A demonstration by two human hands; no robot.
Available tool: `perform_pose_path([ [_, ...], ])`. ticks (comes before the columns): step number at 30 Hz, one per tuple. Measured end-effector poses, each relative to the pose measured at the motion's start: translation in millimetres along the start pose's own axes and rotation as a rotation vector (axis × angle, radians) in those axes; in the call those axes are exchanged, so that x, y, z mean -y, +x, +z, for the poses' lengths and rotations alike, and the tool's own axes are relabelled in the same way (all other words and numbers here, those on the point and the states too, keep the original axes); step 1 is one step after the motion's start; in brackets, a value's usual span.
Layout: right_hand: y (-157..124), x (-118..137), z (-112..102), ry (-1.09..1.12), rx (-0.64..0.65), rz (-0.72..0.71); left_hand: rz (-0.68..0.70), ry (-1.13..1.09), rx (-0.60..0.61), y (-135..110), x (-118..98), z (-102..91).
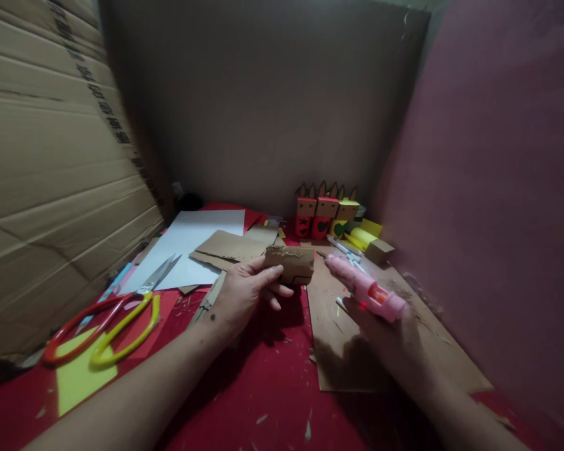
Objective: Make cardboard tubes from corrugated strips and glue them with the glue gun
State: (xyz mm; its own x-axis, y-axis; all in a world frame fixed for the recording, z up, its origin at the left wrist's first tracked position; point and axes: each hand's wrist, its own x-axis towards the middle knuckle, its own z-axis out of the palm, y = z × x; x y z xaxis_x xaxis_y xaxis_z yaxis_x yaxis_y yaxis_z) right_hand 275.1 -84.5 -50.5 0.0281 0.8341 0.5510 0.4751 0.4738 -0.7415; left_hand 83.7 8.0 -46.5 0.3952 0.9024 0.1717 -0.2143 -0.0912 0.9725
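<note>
Over the red tabletop (pixel 258 388) I see the left hand (pixel 244 289) pinching the roll (pixel 290 265) at its left end, its long axis running crosswise, while the right hand (pixel 391 338), wrapped round the glue gun (pixel 357 280), holds that just right of the roll, not touching.

Gap between hands (pixel 244 291) (pixel 395 329), scissors (pixel 145 293) at left

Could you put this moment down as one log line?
left hand: holding cardboard piece | right hand: gripping pink glue gun, pointed toward cardboard piece | scissors: at left | three figures: at back
</note>
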Motion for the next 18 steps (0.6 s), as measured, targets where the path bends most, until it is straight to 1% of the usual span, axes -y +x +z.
perform_pose_path([
  [2,-0.8,3.0,0.8,-0.021,0.045,-0.030,-0.005,0.011,0.012,-0.1,0.2,-0.1],
  [4,-1.8,3.3,1.8,-0.061,0.057,-0.027,-0.002,0.020,0.019,-0.1,0.7,-0.3],
  [9,-4.3,-2.8,2.3,-0.150,0.018,0.011,0.006,0.023,0.024,0.2,1.8,-0.5],
  [14,-4.1,-0.7,3.3,-0.139,0.023,-0.027,-0.011,0.020,0.014,-0.1,1.6,-0.4],
  [18,-3.0,2.4,3.7,-0.124,0.032,-0.002,-0.017,0.014,0.023,-0.4,2.1,-0.5],
])
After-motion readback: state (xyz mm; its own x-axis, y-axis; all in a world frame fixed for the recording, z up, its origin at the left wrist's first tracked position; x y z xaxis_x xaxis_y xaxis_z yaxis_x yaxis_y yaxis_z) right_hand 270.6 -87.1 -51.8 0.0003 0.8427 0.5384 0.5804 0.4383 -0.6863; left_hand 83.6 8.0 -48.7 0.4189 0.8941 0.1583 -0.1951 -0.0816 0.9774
